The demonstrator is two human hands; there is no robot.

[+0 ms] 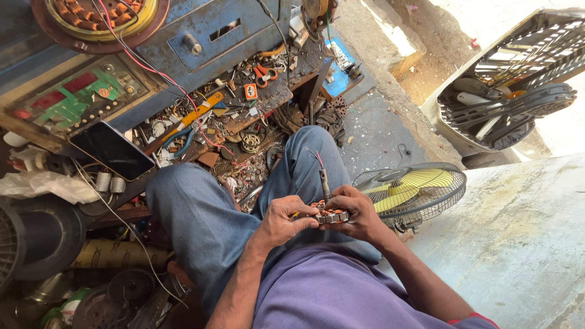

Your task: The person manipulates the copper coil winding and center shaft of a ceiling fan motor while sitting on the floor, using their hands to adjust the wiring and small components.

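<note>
Over my lap, both hands grip a small round motor stator (329,214) with copper windings and a metal core. My left hand (281,220) holds its left side, fingers curled over the rim. My right hand (356,213) wraps the right side, the thumb on top. A short capacitor-like cylinder (324,181) on thin red wires sticks up from the stator above my right knee. My legs are in blue jeans (201,213).
A cluttered workbench (244,116) with pliers, an orange-handled tool, scissors and scraps lies ahead. A dark phone (113,149) rests at left. A table fan with yellow blades (417,189) stands at right, more fan guards (518,79) beyond. A large stator winding (97,15) sits top left.
</note>
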